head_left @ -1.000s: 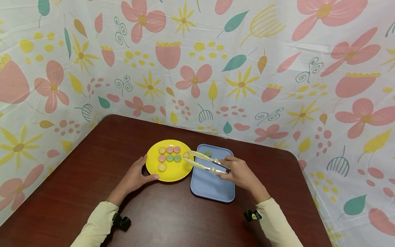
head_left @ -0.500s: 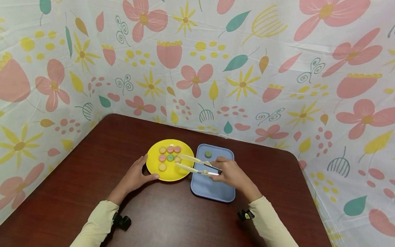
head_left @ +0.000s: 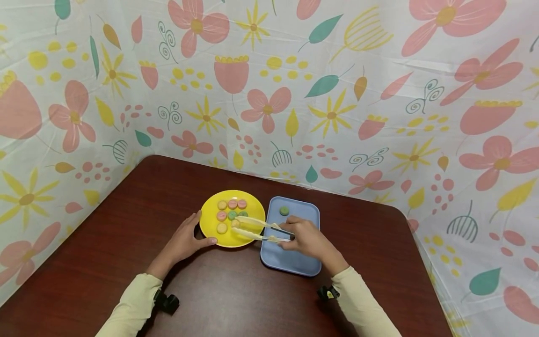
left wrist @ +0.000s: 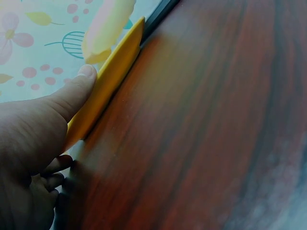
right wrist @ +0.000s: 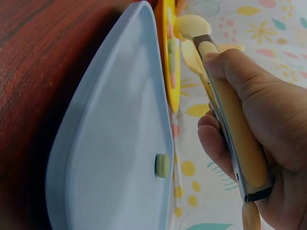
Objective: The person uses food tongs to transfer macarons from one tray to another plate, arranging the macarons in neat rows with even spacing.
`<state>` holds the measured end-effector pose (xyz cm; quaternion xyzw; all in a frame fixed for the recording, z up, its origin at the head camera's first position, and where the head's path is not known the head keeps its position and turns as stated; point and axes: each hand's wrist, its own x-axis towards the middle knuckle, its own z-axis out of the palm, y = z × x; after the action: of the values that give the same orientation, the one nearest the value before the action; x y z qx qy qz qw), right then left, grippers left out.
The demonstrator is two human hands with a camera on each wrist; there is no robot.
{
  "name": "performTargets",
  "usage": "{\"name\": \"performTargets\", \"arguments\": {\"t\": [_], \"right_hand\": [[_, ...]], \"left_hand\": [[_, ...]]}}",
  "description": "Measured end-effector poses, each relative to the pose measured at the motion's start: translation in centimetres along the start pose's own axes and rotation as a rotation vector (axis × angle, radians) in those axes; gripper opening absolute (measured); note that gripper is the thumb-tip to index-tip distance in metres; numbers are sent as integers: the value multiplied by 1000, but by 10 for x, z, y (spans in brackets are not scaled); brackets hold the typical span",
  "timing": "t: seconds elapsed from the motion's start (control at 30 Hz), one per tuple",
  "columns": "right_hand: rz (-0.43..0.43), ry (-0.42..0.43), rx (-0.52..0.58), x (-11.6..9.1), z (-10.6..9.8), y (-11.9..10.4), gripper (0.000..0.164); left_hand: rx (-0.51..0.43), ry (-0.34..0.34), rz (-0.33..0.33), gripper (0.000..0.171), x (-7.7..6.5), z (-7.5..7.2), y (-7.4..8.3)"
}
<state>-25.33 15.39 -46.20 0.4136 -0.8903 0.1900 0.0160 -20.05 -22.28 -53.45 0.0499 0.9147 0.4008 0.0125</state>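
Note:
My right hand (head_left: 309,238) grips a pair of tongs (right wrist: 240,139) with pale yellow tips. Between the tips is a cream-yellow macaron (head_left: 235,224), low over the yellow plate (head_left: 248,197). With thumb and fingers spread, my left hand (head_left: 185,239) holds the plate's left rim; in the left wrist view, the thumb (left wrist: 79,88) lies on the plate's edge. On the plate sit several pink, green and yellow macarons, among them a pink macaron (head_left: 222,216) and a yellow macaron (head_left: 222,228). A single green macaron (head_left: 284,211) lies on the blue tray (head_left: 290,267).
Plate and tray stand side by side on a dark brown wooden table (head_left: 236,299). Behind and beside the table hangs a flower-patterned cloth (head_left: 269,70). The tray's raised rim lies beneath the right hand.
My right hand has moved left with the tongs, carrying the cream-yellow macaron from the plate's right edge toward its lower middle. The left hand has stayed on the plate rim.

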Motion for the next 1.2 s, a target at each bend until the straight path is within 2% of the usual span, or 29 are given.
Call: {"name": "performTargets", "arguments": {"t": [0.27, 0.67, 0.93, 1.2], "right_hand": [[-16, -5, 12, 2, 4, -1, 42], [14, -31, 9, 1, 4, 0, 44], [58, -11, -9, -6, -11, 1, 46], [102, 38, -70, -17, -33, 12, 48]], "left_hand": [[2, -3, -9, 116, 0, 0, 0], [5, -6, -26, 117, 1, 0, 1], [1, -4, -13, 116, 0, 1, 0], [-3, -3, -10, 116, 0, 0, 0]]}}
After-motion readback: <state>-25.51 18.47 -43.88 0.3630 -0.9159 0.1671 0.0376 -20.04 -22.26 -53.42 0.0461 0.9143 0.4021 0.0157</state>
